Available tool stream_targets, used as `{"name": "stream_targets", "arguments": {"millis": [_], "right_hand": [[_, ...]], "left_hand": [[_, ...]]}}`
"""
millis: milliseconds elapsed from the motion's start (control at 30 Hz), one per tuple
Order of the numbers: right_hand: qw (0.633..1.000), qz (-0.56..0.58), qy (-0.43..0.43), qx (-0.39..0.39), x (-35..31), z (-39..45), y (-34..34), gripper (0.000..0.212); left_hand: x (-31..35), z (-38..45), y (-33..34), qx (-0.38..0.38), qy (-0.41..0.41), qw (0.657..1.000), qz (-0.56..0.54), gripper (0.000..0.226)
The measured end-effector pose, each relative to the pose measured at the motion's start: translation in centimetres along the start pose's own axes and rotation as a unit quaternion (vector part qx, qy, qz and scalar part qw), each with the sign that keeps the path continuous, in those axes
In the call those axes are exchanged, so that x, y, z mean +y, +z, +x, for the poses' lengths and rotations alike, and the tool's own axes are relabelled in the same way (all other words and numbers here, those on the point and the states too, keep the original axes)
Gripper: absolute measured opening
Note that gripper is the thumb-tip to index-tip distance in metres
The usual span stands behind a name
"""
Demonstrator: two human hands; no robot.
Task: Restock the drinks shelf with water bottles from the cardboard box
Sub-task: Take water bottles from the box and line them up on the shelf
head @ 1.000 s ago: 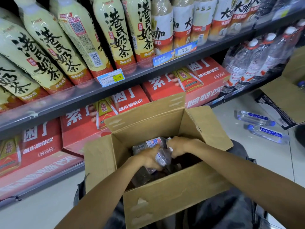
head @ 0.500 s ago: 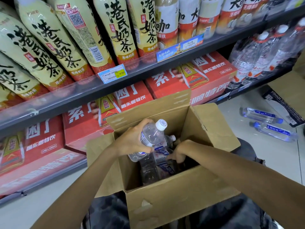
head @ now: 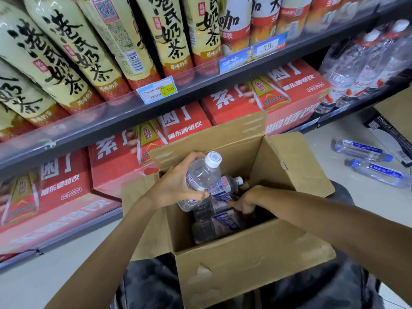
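Note:
An open cardboard box [head: 249, 259] sits on my lap, its flaps spread. My left hand [head: 176, 184] grips a clear water bottle [head: 201, 175] with a white cap, lifted above the box's left side. My right hand [head: 246, 200] reaches down inside the box, its fingers around a second water bottle [head: 225, 186] with a blue and white label. More bottles [head: 214, 226] lie deeper in the box. Water bottles on the shelf [head: 356, 70] stand at the upper right, on the bottom tier.
Milk tea bottles [head: 66, 52] fill the shelf above. Red drink cartons [head: 278, 97] line the bottom shelf behind the box. Two blue-capped bottles [head: 367, 159] lie on the floor at right, next to another cardboard box [head: 394, 121].
My left hand has lifted a bottle up out of the box. My right hand has stayed low inside, shifting onto another bottle.

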State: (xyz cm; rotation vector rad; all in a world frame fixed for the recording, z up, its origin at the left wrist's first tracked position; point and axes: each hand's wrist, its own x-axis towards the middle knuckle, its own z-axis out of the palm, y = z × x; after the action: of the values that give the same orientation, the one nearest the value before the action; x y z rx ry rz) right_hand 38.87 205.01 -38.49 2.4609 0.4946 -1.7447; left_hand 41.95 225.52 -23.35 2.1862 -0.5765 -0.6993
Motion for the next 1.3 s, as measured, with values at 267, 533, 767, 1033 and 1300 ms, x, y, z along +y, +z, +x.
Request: {"name": "stream_targets", "arguments": {"millis": [267,533,767,1033,1300], "right_hand": [[0.996,-0.034,-0.051,0.067,-1.0,-3.1,-2.5,0.042],[0.919,-0.136,-0.144,0.341,-3.4,-11.5,-4.3,0.041],[0.842,-0.2,-0.172,0.47,-0.3,-19.9,-6.0,0.033],[0.758,-0.106,-0.163,0.623,0.9,-29.3,-8.6,0.027],[0.646,-0.013,-0.182,0.742,0.7,-37.6,-13.5,0.031]], "left_hand": [[0.4,-0.5,0.2,0.019,0.022,0.999,-0.02,0.08],[2.1,-1.4,-1.5,0.063,0.037,0.996,-0.048,0.08],[4.8,-1.7,-4.5,0.072,0.069,0.992,-0.072,0.08],[12.8,-2.6,-10.5,0.112,0.177,0.973,-0.095,0.077],[19.9,-3.1,-15.8,0.17,0.275,0.941,-0.104,0.076]]}}
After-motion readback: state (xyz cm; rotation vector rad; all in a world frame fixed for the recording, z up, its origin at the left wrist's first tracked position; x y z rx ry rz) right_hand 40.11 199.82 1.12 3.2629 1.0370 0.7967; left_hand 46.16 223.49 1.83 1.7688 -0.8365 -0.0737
